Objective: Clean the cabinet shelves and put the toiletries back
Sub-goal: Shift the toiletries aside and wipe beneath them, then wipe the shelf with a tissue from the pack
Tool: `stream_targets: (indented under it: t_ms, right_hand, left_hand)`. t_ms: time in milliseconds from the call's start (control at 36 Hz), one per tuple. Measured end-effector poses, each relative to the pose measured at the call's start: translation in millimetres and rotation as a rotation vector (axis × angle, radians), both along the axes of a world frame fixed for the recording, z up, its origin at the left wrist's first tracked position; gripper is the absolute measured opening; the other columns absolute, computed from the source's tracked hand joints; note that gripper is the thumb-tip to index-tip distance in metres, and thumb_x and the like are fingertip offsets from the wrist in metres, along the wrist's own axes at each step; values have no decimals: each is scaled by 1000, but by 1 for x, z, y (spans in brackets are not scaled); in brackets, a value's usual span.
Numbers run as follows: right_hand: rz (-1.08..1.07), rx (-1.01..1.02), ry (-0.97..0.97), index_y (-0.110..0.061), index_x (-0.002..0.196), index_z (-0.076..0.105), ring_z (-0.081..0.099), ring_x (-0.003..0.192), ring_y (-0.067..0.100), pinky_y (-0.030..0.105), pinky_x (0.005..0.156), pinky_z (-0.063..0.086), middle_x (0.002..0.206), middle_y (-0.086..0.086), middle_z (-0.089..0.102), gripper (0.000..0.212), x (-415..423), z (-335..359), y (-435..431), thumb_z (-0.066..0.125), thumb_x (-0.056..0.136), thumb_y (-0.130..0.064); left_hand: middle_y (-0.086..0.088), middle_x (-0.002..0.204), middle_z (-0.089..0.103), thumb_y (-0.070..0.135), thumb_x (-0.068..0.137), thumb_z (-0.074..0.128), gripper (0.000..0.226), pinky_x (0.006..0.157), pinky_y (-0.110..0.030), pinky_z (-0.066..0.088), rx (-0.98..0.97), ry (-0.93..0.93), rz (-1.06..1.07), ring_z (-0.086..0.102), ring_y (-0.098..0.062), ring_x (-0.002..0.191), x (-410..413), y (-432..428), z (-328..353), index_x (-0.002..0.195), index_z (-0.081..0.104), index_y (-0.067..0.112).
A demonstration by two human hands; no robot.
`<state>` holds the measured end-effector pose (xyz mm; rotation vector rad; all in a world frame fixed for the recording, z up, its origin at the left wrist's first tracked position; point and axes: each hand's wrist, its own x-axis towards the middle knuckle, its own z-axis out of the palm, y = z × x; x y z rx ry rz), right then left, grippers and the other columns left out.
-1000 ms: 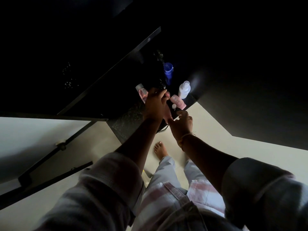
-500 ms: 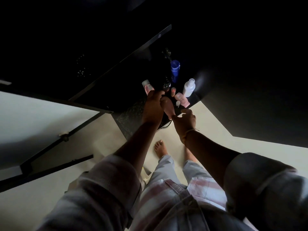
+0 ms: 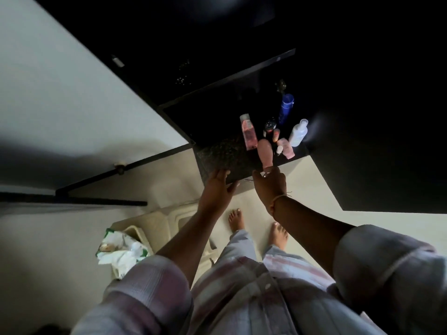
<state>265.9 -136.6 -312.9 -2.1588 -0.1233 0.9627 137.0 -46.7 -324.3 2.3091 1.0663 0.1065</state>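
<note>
A dark speckled cabinet shelf (image 3: 217, 153) holds several toiletries: a clear pink bottle (image 3: 249, 132), a small dark jar (image 3: 269, 125), a blue bottle (image 3: 286, 107), a white bottle (image 3: 298, 132) and a short pink bottle (image 3: 286, 147). A pink tube-shaped bottle (image 3: 264, 151) stands at the shelf's front edge. My right hand (image 3: 268, 184) is just below it, with its fingertips curled round the bottle's narrow lower end. My left hand (image 3: 217, 187) is at the shelf's front edge, left of the bottle, with fingers relaxed and holding nothing.
The cabinet's pale door panel (image 3: 72, 81) stands swung out to the left, with a dark bar (image 3: 121, 168) under it. On the floor at lower left are a cream plastic stool (image 3: 169, 226) and a crumpled green-and-white bag (image 3: 118, 247). My bare feet (image 3: 237, 220) stand below the shelf.
My left hand has let go of the pink tube-shaped bottle and drawn back to the shelf's front edge. My right hand has moved up to the bottle's lower end. The view has tilted down.
</note>
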Motion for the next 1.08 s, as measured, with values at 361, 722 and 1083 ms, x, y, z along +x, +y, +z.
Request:
stream_targets:
  t_ms: [361,722,1083]
  right_hand:
    - [559,99,-199,-7,121,58,55,113,32,34,91,45,123,15,59,43,-82,16,30,65,88,-34]
    - [1304,129,-249,-14,133,50,53,118,32,39,99,46,132,14,50,50,-243,12,78,62,89,-35]
    - [1709,16,-384,-11,137,47,49,124,34,44,103,42,137,15,48,53,-345,-14,96,58,89,-33]
  left_hand:
    - [-4,121,55,41,88,63,44,96,-36,47,-56,43,374,54,-21,111,-122,-33,9,123,57,14]
    - [-15,95,69,15,91,57,19,78,-27,44,-107,-9,1054,64,-27,91,-289,-48,-4,95,69,2]
    - [-9,146,45,27,90,60,44,108,-40,39,-251,185,1008,42,-26,134,-410,-14,-84,132,56,18]
